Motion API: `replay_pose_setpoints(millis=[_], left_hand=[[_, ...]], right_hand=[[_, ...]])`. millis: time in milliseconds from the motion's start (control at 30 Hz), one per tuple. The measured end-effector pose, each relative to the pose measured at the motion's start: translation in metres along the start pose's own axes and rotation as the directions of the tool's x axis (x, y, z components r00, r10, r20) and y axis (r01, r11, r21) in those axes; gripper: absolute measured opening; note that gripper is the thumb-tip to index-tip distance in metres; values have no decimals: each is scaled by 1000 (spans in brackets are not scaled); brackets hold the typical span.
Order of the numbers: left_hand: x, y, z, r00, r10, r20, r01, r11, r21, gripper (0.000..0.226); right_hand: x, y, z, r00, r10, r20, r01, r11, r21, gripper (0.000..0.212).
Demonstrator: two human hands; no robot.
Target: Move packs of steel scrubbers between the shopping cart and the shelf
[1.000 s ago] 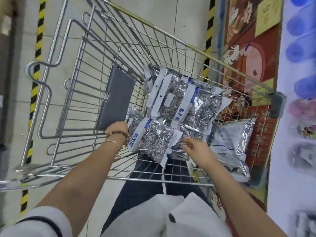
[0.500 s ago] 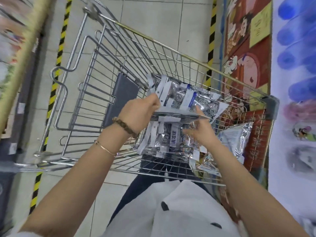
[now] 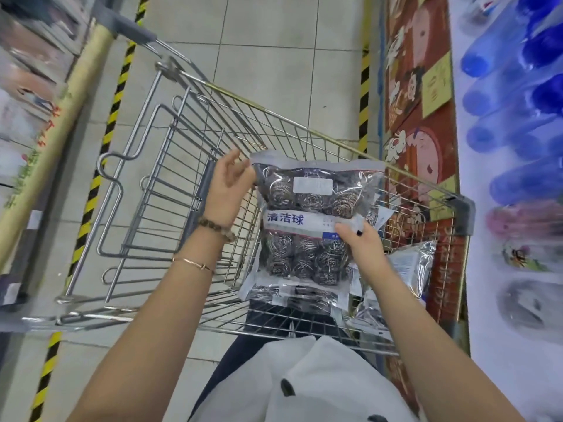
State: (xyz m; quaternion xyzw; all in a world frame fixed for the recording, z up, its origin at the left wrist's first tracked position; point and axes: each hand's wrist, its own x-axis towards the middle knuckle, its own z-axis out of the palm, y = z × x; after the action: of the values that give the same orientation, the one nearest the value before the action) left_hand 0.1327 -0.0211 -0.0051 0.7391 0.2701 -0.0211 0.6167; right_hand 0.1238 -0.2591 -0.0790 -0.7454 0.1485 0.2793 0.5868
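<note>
I hold the packs [image 3: 307, 226] face up over the cart [image 3: 170, 190], with more stacked under the top one. My left hand [image 3: 227, 190] pinches the top left corner. My right hand [image 3: 362, 242] grips the right edge at the label band. A silver pack [image 3: 414, 263] lies in the cart's right corner. Below is a tiled floor [image 3: 274, 71] with striped tape [image 3: 118, 95] along the aisle (blue bottles [image 3: 502, 86] fill the shelf [image 3: 487, 360] on my right). Half a second ago the stack was lower and edge-on.

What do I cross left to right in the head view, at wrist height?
Yellow shelf rail, striped floor tape, cart's wire side, left hand, scrubber pack, cart's grey corner, blue bottles.
</note>
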Motion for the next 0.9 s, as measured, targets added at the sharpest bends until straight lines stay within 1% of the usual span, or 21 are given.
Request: replay_pose_setpoints(millis=[33, 67, 100, 133, 167, 233, 300, 367, 433, 467, 500, 533, 567, 633, 700, 767, 833, 900], left_hand=[[-5, -12, 3, 995, -99, 26, 98, 994, 50, 50], [-12, -26, 8, 977, -191, 95, 180, 977, 118, 51], [-20, -39, 14, 943, -280, 181, 252, 954, 161, 49], [-28, -50, 19, 907, -347, 240, 312, 934, 171, 45], [-32, -60, 24, 887, -390, 248, 360, 919, 161, 39], [-33, -74, 30, 880, -442, 175, 422, 896, 141, 28], [-31, -85, 32, 875, -474, 100, 456, 875, 161, 26], [-30, -91, 33, 861, -504, 65, 493, 860, 134, 24], [-29, -99, 34, 862, -506, 35, 498, 857, 129, 26], [-28, -103, 35, 862, -507, 13, 502, 856, 128, 27], [-26, -106, 36, 863, -506, -16, 504, 856, 111, 25], [-25, -110, 37, 854, -519, -37, 520, 851, 75, 24], [-24, -113, 37, 843, -536, -49, 538, 843, 27, 25], [-24, -125, 37, 820, -567, -79, 566, 824, -39, 29], [-25, -136, 36, 780, -619, -94, 614, 786, -77, 26], [-27, -145, 36, 744, -661, -97, 652, 751, -110, 19], [-30, -151, 38, 731, -675, -103, 662, 737, -136, 28], [-33, -153, 38, 712, -693, -113, 673, 720, -171, 38]], right_hand=[[2, -1, 0, 1000, 14, -7, -13, 999, 43, 26], [5, -3, 2, 999, 32, -6, -31, 996, 89, 22], [8, -5, 4, 999, 54, -2, -53, 991, 125, 16], [13, -5, 6, 997, 70, 12, -71, 985, 156, 11], [17, -6, 10, 996, 83, 30, -87, 982, 167, 8], [26, -6, 17, 993, 93, 73, -102, 987, 123, 9], [38, 0, 21, 987, 110, 116, -112, 994, 15, 18], [51, 8, 21, 978, 148, 145, -138, 987, -78, 27], [67, 16, 16, 978, 168, 124, -155, 982, -110, 36], [75, 20, 12, 983, 163, 87, -152, 981, -125, 40], [85, 24, 8, 988, 147, 47, -137, 977, -165, 44], [95, 27, 3, 992, 125, 8, -119, 961, -250, 48], [107, 32, -2, 995, 97, -21, -97, 921, -378, 55], [132, 41, -9, 999, 27, -26, -38, 774, -632, 74], [155, 50, -14, 1000, 1, 8, 6, 624, -781, 90], [171, 59, -18, 998, 45, 38, 9, 525, -851, 103], [180, 68, -22, 995, 91, 50, 2, 462, -887, 112], [181, 76, -23, 995, 81, 59, 28, 348, -937, 115]])
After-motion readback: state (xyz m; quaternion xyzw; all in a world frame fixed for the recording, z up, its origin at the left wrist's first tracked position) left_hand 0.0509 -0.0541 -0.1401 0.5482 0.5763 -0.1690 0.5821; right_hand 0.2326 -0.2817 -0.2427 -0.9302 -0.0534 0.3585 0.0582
